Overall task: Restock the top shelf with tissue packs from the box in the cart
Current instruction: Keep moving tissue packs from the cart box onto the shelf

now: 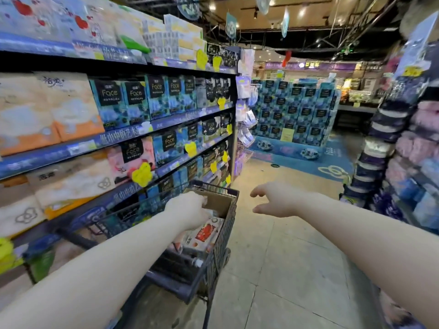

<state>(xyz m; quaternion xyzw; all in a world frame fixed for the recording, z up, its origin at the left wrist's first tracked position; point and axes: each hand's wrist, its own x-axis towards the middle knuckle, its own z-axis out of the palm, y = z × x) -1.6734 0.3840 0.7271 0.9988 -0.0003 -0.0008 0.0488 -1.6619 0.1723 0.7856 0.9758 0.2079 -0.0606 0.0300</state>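
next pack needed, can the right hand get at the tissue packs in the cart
Probably yes: the right hand hangs open beside the cart, its top uncovered and the tissue packs exposed, though the left hand reaching in may crowd it.

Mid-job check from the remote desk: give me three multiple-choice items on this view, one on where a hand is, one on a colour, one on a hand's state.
1. Where is the left hand?
A. On the top shelf. B. Down in the cart at the cardboard box. C. On the floor.

2. What colour are the flower-shaped tags on the shelf edges?
A. Yellow. B. Red. C. Black.

3. How is the right hand?
A. Gripping a tissue pack. B. Open, fingers spread, holding nothing. C. Resting on a shelf.

Answers: 1 B, its wrist dips over the cart's rim by the box; 2 A, each one shows bright yellow; 3 B, it hangs in the air to the right of the cart.
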